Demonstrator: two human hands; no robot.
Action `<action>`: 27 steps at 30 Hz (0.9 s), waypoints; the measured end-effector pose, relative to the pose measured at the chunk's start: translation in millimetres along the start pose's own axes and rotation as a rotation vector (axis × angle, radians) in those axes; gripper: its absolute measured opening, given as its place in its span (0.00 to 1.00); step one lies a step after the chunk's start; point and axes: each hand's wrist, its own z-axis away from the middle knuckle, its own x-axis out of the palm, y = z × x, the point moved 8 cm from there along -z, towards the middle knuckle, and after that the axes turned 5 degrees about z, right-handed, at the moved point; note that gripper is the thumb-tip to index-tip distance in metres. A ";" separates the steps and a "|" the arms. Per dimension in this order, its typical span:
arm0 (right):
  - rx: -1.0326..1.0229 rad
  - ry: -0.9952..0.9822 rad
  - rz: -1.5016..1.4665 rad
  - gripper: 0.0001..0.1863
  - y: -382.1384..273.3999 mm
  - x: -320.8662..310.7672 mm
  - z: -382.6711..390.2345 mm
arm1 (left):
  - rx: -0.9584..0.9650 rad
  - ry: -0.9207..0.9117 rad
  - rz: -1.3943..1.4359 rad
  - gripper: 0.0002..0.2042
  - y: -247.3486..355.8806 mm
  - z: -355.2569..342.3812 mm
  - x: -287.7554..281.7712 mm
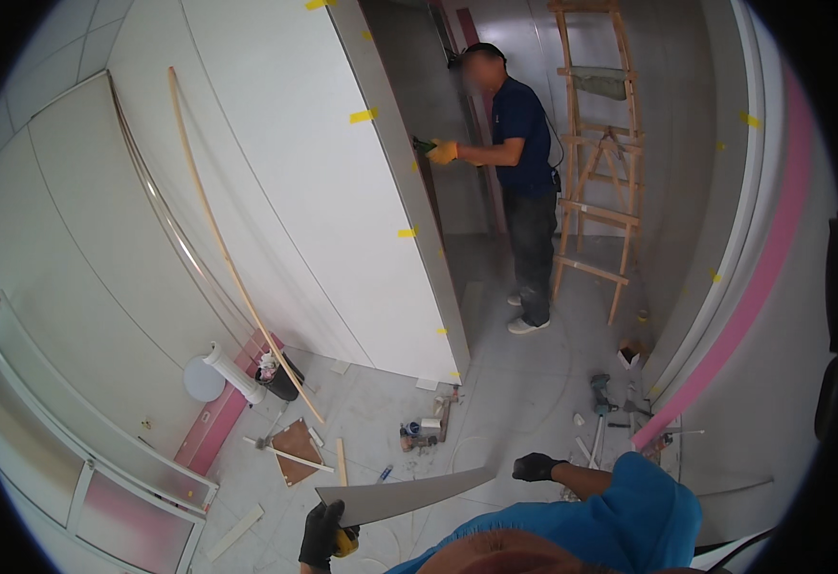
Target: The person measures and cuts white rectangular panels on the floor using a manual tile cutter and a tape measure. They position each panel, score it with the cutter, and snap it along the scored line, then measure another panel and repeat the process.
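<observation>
My left hand (321, 536), in a black glove, is closed on the near-left end of a long, flat grey strip (409, 496). The strip lies across in front of me, slightly curved and narrowing to the right. A yellow and black tool (345, 542) shows right beside that hand, under the strip; its kind I cannot make out. My right hand (537, 467), also black-gloved, hovers just past the strip's right end, apart from it. Its fingers are curled together and nothing shows in them.
A person (524, 143) in orange gloves works in the doorway beside a wooden stepladder (599, 206). Power tools (424, 432) lie on the floor, and a cordless tool (601, 390) is farther right. A brown board (297, 450), a leaning wooden strip (218, 225) and a glazed frame (84, 478) are left.
</observation>
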 end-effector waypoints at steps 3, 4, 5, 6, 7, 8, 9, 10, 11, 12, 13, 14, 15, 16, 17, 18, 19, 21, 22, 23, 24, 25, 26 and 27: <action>-0.024 -0.026 0.067 0.19 15.2 29.7 -4.1 | 0.014 -0.039 0.035 0.18 0.9 2.6 4.2; -0.047 -0.035 0.088 0.19 11.5 36.7 -6.5 | 0.023 -0.046 0.059 0.18 2.5 8.1 4.0; -0.070 -0.045 0.109 0.20 8.0 43.9 -7.7 | 0.020 -0.039 0.038 0.18 2.1 13.2 2.0; -0.079 -0.045 0.124 0.19 3.6 44.1 -7.2 | 0.019 -0.033 0.019 0.18 1.2 18.0 0.6; -0.104 -0.028 0.146 0.17 0.1 47.6 -5.2 | 0.023 -0.032 0.005 0.18 -0.1 22.8 -0.8; -0.128 -0.008 0.168 0.15 -3.5 50.0 -3.6 | 0.028 -0.033 -0.011 0.18 -0.1 26.5 -2.2; -0.168 0.030 0.196 0.12 -2.8 57.3 -2.8 | 0.038 -0.038 -0.021 0.18 -0.5 30.4 -3.5; -0.202 0.049 0.222 0.10 -8.5 59.1 -2.3 | 0.048 -0.038 -0.032 0.18 -1.8 34.8 -6.9; -0.232 0.070 0.247 0.09 -13.1 61.5 -0.2 | 0.033 -0.047 -0.010 0.18 -8.6 37.7 -11.1; -0.250 0.072 0.270 0.09 -16.1 64.4 1.9 | 0.017 -0.057 0.011 0.18 -17.7 39.2 -16.3; -0.250 0.060 0.293 0.08 -17.8 69.0 4.9 | 0.001 -0.066 0.032 0.18 -24.4 42.4 -20.6; -0.256 0.048 0.315 0.07 -24.1 71.4 6.2 | 0.014 -0.049 -0.006 0.18 -25.5 48.8 -25.0; -0.264 0.035 0.336 0.07 -35.3 69.5 9.0 | 0.027 -0.030 -0.045 0.18 -25.0 56.6 -27.6; -0.255 0.028 0.331 0.06 -38.9 77.0 6.2 | 0.040 -0.011 -0.084 0.18 -26.1 64.1 -31.3; -0.264 0.018 0.338 0.05 -39.4 82.0 6.5 | 0.055 -0.023 -0.027 0.19 -32.9 67.4 -33.8; -0.262 0.010 0.343 0.04 -35.7 89.0 9.7 | 0.066 -0.044 0.029 0.19 -42.3 67.6 -34.9; -0.261 0.003 0.348 0.04 -31.8 94.9 12.4 | 0.064 -0.050 0.054 0.19 -50.2 69.5 -36.6; -0.279 -0.014 0.334 0.05 -43.0 104.5 16.4 | 0.060 -0.036 0.101 0.19 -64.1 81.1 -45.8; -0.292 -0.020 0.332 0.06 -49.1 109.1 18.6 | 0.039 -0.039 0.085 0.19 -69.5 86.6 -50.1; -0.298 -0.028 0.329 0.07 -54.5 112.9 25.6 | 0.025 -0.047 0.073 0.19 -79.1 87.8 -53.2; -0.292 -0.046 0.323 0.08 -55.9 114.9 27.6 | 0.015 -0.054 0.062 0.19 -86.6 90.2 -56.4; -0.277 -0.060 0.294 0.08 -55.4 115.6 31.9 | 0.016 -0.061 0.054 0.19 -104.7 86.7 -62.9; -0.267 -0.076 0.261 0.08 -60.2 116.8 35.4 | 0.015 -0.060 0.044 0.19 -111.9 88.8 -65.9; -0.249 -0.088 0.206 0.08 -62.5 116.4 41.8 | 0.014 -0.065 0.053 0.19 -118.2 90.3 -67.4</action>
